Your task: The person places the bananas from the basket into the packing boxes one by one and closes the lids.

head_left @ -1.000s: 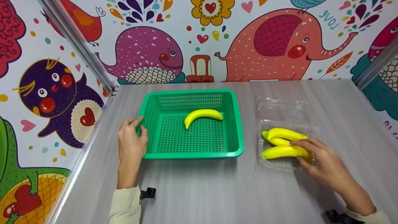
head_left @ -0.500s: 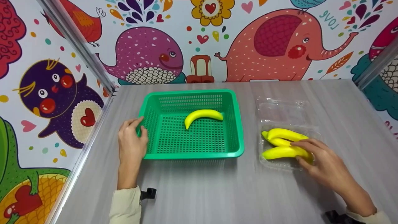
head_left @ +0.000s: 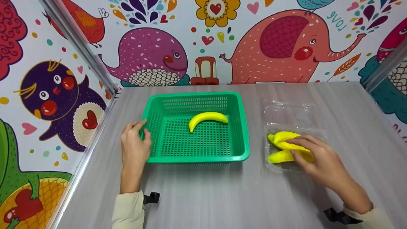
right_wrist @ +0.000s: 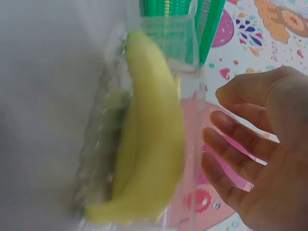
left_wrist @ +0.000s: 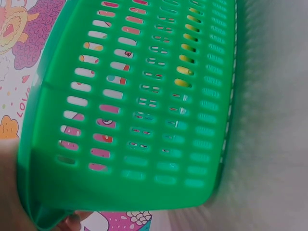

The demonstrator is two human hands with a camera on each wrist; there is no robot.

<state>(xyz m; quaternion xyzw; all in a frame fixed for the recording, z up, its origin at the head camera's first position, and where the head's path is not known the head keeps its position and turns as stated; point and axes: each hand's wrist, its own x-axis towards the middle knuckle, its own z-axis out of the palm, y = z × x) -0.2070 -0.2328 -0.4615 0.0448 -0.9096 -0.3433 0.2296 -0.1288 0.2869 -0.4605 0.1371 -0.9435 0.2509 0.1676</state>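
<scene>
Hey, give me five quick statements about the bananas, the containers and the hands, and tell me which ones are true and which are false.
1. One banana lies in the green basket. True.
2. The left hand is at the basket's left edge in the head view. True.
3. The right hand is at the clear container. True.
4. The clear container is empty. False: yellow bananas lie in it.
5. The clear container is closed. False: its lid is open, on the far side.

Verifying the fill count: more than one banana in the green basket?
No, the head view shows a single yellow banana lying in the green basket.
</scene>
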